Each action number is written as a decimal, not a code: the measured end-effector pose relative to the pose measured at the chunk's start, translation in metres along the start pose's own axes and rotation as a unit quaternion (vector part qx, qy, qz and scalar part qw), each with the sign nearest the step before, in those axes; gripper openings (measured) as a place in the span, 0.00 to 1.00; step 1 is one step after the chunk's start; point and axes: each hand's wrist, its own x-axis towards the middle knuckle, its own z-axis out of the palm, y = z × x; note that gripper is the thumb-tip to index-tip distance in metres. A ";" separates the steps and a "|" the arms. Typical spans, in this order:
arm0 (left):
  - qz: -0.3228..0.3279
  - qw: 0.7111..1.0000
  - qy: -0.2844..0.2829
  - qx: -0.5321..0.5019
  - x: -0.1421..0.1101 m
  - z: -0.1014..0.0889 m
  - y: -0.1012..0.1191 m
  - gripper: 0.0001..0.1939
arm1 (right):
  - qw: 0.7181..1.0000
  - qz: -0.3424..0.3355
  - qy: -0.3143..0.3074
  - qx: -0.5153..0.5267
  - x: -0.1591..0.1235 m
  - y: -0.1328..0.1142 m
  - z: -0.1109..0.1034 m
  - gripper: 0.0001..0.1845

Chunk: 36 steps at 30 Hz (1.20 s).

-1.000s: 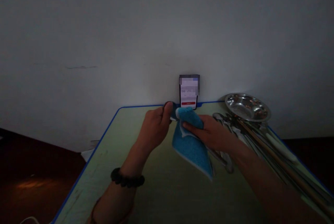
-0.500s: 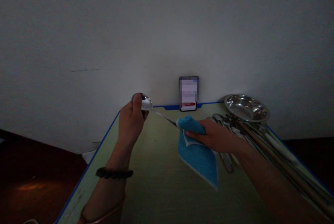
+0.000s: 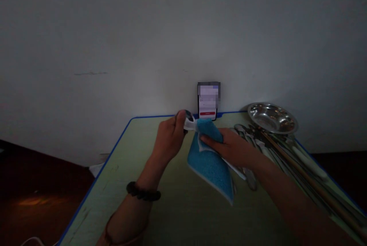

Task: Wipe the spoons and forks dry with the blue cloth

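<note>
My left hand (image 3: pixel 169 139) is closed on the bowl end of a metal spoon (image 3: pixel 189 120), held over the middle of a green table (image 3: pixel 183 215). The spoon's handle is hidden inside a blue cloth (image 3: pixel 210 164). My right hand (image 3: pixel 232 147) pinches that cloth around the handle, thumb on top, and the rest of the cloth hangs down toward the table. Both hands are close together, almost touching.
A phone (image 3: pixel 208 100) leans against the white wall at the table's far edge. On the right lie a steel dish (image 3: pixel 272 117), several spoons (image 3: pixel 248 173) and long chopsticks (image 3: pixel 312 183). A blue rim (image 3: pixel 94 181) marks the table's left edge, with dark floor beyond.
Half a second ago my left hand had pulled the spoon out to the left, baring its handle. It has now pushed the spoon back into the cloth, as one second ago.
</note>
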 end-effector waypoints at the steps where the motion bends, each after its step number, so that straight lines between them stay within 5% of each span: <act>1: -0.014 0.999 0.026 -0.026 0.002 -0.005 -0.004 0.24 | 1.000 -0.004 -0.018 0.001 -0.001 0.000 -0.002 0.18; 4: -0.053 0.985 0.077 -0.143 0.008 -0.021 -0.013 0.22 | 0.998 -0.022 -0.058 0.009 -0.002 0.000 -0.008 0.17; 11: -0.003 0.885 -0.123 -0.449 0.008 -0.035 -0.009 0.27 | 0.982 0.081 -0.053 0.165 -0.006 0.004 -0.018 0.17; 17: 0.056 0.909 -0.171 -0.376 0.006 -0.039 -0.023 0.22 | 0.966 0.103 -0.112 0.209 -0.007 0.013 -0.028 0.16; 23: 0.095 0.940 -0.243 -0.221 0.002 -0.036 -0.004 0.23 | 0.978 0.069 -0.139 0.139 -0.008 0.010 -0.033 0.17; 31: 0.143 0.927 -0.211 -0.276 0.001 -0.033 -0.001 0.24 | 0.986 0.064 -0.122 0.098 -0.015 0.007 -0.043 0.17; 36: 0.138 0.930 -0.225 -0.255 -0.003 -0.024 0.004 0.24 | 0.989 0.049 -0.127 0.060 -0.008 0.005 -0.032 0.20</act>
